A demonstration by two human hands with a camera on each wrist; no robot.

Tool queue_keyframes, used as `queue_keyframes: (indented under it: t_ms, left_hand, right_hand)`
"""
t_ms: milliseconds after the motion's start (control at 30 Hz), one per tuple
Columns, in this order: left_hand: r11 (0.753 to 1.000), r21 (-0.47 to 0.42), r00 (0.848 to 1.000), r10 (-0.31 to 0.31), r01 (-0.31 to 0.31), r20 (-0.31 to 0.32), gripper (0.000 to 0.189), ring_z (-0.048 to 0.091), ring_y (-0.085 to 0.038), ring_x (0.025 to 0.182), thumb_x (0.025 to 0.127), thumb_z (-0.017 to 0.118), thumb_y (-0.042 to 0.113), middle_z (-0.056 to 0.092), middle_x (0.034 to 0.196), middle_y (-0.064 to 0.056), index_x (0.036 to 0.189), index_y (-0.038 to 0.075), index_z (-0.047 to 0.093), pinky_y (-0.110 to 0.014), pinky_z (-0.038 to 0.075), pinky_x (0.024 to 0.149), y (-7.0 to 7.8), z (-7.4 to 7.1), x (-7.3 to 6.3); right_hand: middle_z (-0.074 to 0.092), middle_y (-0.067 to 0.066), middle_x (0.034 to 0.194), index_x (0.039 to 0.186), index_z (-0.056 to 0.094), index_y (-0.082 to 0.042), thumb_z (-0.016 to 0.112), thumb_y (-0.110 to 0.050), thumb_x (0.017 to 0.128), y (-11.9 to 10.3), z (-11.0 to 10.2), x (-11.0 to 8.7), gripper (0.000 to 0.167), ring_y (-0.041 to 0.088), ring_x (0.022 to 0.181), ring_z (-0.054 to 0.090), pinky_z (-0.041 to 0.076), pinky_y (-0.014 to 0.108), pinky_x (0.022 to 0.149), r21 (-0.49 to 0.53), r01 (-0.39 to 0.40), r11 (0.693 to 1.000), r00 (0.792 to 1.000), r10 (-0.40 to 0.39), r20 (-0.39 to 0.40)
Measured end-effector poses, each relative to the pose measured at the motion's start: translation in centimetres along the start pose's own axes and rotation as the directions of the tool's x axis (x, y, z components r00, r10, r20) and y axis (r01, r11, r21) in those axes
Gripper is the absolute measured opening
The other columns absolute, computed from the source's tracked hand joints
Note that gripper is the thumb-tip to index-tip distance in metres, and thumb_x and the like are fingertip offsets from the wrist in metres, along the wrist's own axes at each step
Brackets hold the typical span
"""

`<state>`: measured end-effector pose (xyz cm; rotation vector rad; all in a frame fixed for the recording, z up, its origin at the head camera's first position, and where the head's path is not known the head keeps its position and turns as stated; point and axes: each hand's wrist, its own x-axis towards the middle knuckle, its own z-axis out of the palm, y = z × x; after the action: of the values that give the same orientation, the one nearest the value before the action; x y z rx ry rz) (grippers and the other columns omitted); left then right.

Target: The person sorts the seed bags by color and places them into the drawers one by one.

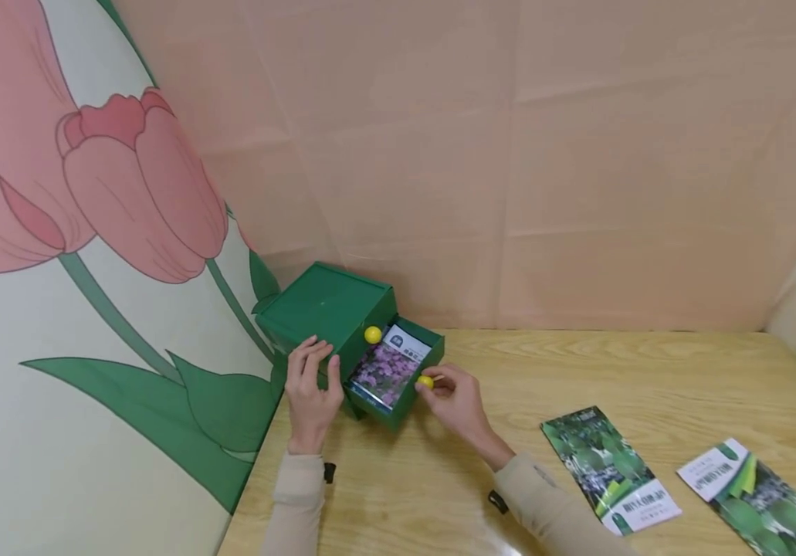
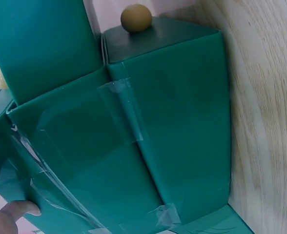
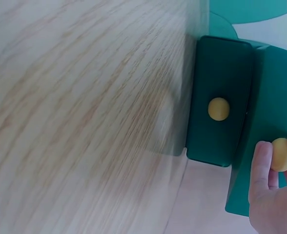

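Note:
A green drawer cabinet (image 1: 328,305) stands at the table's back left, with one drawer (image 1: 408,417) pulled out. Inside that drawer lies a packet with purple flowers (image 1: 387,371) printed on it. My right hand (image 1: 463,401) pinches the yellow knob (image 1: 425,381) on its front between thumb and fingers; the right wrist view shows the same knob (image 3: 282,155). Above the drawer, another yellow knob (image 1: 373,334) sits on the cabinet's front. My left hand (image 1: 314,394) is at the cabinet's near side, fingers extended and loosely bent; its thumb (image 2: 24,208) shows beside the green wall in the left wrist view.
Two packets with green round fruit, one nearer (image 1: 606,467) and one farther right (image 1: 762,494), lie on the wooden table (image 1: 509,371). Below the pulled-out drawer is a closed one with a yellow knob (image 3: 218,109). A tulip-printed wall (image 1: 147,185) borders the left side.

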<state>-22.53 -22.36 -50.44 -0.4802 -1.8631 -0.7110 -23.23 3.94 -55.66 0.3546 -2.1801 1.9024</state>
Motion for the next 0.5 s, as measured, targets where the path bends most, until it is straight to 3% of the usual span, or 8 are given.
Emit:
queue_keyframes:
  t_ms: [500]
  left_hand:
    - [0.998,0.019,0.998,0.058,-0.058,-0.005,0.014,0.066,-0.041,0.116,0.102,0.068,0.006,0.069,0.115,-0.022,0.111,-0.003,0.075,-0.040,0.055,0.106,0.06,0.29,0.22]
  right_hand:
    - [0.075,0.013,0.105,0.104,0.082,-0.006,0.087,-0.003,0.087,-0.53,0.47,0.64,0.018,0.029,0.092,0.077,0.065,0.022,0.076,-0.004,0.008,1.000,0.999,-0.008,0.032]
